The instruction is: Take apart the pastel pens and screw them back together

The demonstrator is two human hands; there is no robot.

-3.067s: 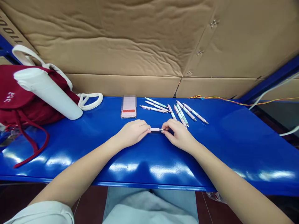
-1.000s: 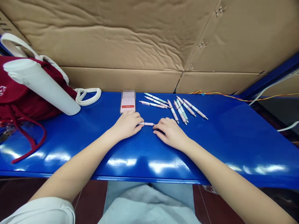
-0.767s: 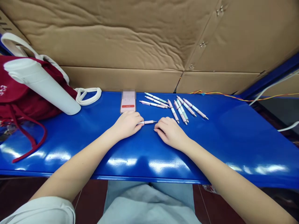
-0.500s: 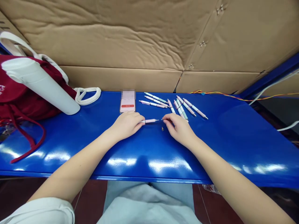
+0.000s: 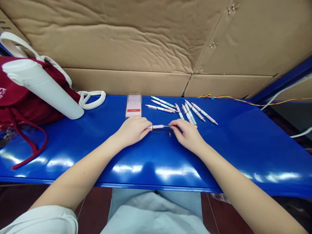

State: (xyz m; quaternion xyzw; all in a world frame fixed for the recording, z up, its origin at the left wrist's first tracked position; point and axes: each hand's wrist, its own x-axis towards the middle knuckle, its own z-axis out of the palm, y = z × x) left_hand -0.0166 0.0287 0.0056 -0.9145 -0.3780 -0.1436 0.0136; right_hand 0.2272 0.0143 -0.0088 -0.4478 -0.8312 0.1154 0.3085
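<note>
Our bare forearms reach across a glossy blue metal table [image 5: 234, 156], a pale shirt [image 5: 156, 217] over our lap below its front edge. Our left hand [image 5: 133, 131] is closed, its fingertips [image 5: 148, 127] gripping the end of a slim pink pen [image 5: 158, 126], which is held level just above the surface, its bare metal point aimed right. Our right hand [image 5: 187, 136] faces it with fingers loosely curled, its fingertips [image 5: 172, 123] just beside that point; whether they touch it, or hold anything, we cannot tell. Just below the point, between the hands, a tiny tapered piece [image 5: 170, 134], too small to name for certain, lies loose on the table.

As things lie, one pen is in hand and appears to have parted from that small piece. Beyond it, a loose group of about eight pens [image 5: 195, 111], trimmed in pink or teal, lies on the table, none of them held.

Farther off are a phone [image 5: 133, 106] with a blurred screen, a white tumbler [image 5: 41, 87] leaning on a maroon bag [image 5: 14, 100], and thin orange-and-yellow wires [image 5: 231, 99]. Creased cardboard sheets [image 5: 122, 42] line the wall behind.
</note>
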